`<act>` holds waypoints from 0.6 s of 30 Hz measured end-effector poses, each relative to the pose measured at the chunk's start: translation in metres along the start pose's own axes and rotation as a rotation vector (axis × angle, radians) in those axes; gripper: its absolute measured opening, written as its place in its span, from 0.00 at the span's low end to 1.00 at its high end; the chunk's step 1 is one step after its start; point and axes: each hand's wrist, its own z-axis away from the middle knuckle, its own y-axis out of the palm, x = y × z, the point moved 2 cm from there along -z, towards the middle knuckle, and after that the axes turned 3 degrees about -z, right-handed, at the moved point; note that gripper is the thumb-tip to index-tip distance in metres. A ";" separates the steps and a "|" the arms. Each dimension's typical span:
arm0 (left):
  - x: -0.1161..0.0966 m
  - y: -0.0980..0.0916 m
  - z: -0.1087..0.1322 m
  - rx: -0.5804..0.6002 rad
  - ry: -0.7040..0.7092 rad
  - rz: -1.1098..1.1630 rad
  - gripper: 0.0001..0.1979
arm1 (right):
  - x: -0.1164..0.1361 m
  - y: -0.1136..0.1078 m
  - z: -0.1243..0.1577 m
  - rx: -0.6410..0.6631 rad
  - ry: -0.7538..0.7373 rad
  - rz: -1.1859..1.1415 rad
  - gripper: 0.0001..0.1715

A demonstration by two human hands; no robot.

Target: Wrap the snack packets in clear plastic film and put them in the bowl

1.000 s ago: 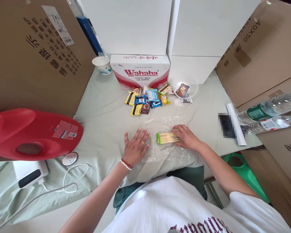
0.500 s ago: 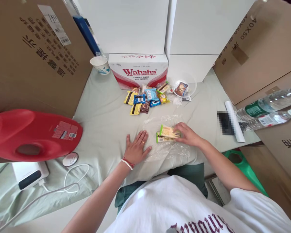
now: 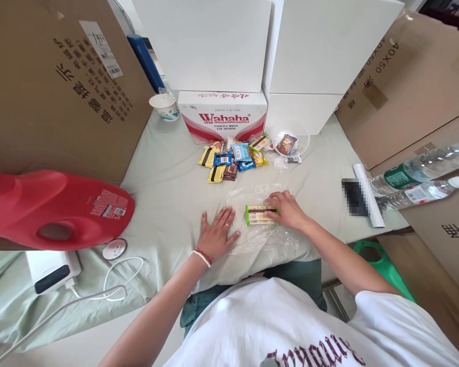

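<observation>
My left hand (image 3: 216,235) lies flat with its fingers spread, the fingertips at the left edge of a clear plastic sheet (image 3: 239,196). On that sheet are wrapped snack bars (image 3: 257,216) with green ends, lying side by side with their printed backs up. My right hand (image 3: 288,210) grips their right end, thumb on the near side and fingers on the far side, covering that end. Beyond the sheet sits a pile of small wrapped snacks (image 3: 229,159) in yellow, blue and brown.
A Wahaha water carton (image 3: 222,118) stands behind the snacks, beside a clear round tub (image 3: 295,147) holding a wrapped snack. A red jug (image 3: 99,214) and white power bank (image 3: 53,272) are at left. Plastic bottles (image 3: 424,193) and a white roll (image 3: 369,196) lie at right.
The upper bar, which lay slanted with its pale face up, now lies level against the lower bar, dark-striped back up. My right hand moved slightly left; my left hand stayed flat.
</observation>
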 end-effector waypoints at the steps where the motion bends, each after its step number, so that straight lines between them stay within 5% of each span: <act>1: 0.000 0.000 0.000 0.002 0.000 -0.001 0.36 | 0.006 0.001 0.000 0.003 -0.014 0.020 0.32; 6: -0.002 -0.003 0.000 0.020 -0.003 -0.009 0.36 | 0.025 0.008 0.001 0.079 -0.061 0.085 0.33; 18: -0.003 -0.003 0.001 0.021 -0.010 -0.018 0.36 | 0.020 0.007 0.002 0.114 -0.089 0.063 0.27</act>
